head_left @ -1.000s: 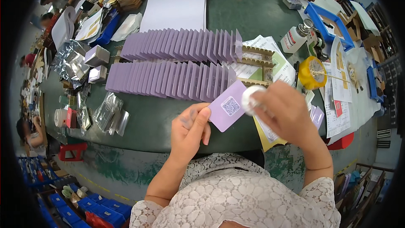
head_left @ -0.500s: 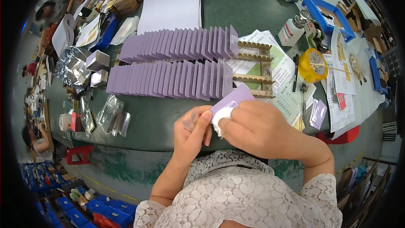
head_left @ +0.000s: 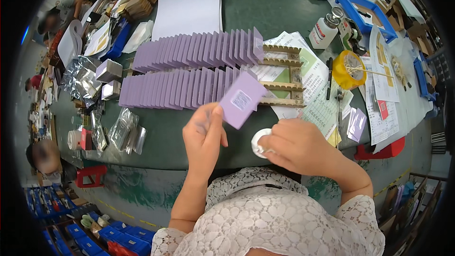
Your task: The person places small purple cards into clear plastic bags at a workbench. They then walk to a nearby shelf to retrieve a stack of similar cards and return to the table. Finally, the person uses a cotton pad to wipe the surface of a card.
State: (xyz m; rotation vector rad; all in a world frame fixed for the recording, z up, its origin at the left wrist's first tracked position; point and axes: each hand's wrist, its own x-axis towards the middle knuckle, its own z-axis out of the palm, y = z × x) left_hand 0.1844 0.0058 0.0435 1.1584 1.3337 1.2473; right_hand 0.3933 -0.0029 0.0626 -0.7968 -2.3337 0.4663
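Left hand (head_left: 204, 135) raised over the near edge of the green bench (head_left: 279, 14), its grip pinching one purple card (head_left: 242, 98) by the lower left corner, thumb and fingertips pressed on it. Card tilted, label side up, a small pale square label at its middle. It hangs just in front of the nearer row of purple cards (head_left: 177, 87), apart from them.

Right hand (head_left: 301, 144) lower and to the right, near the bench edge, grip closed around a white round pad (head_left: 259, 143); only the pad's left part shows past the fingers. Pad and held card are apart.

Two rows of like cards stand on edge, fanned, in a wooden slotted rack (head_left: 284, 73); the farther row (head_left: 199, 50) lies just behind the nearer one. Rack's right end stands bare.

Right of the rack: printed paper sheets (head_left: 313, 73), a black pen (head_left: 329, 78), a yellow tape roll (head_left: 348, 70), a white bottle (head_left: 323, 32). Left side: silver foil bags (head_left: 83, 77) and clear packets (head_left: 124, 130). Far: a large white sheet (head_left: 189, 2).
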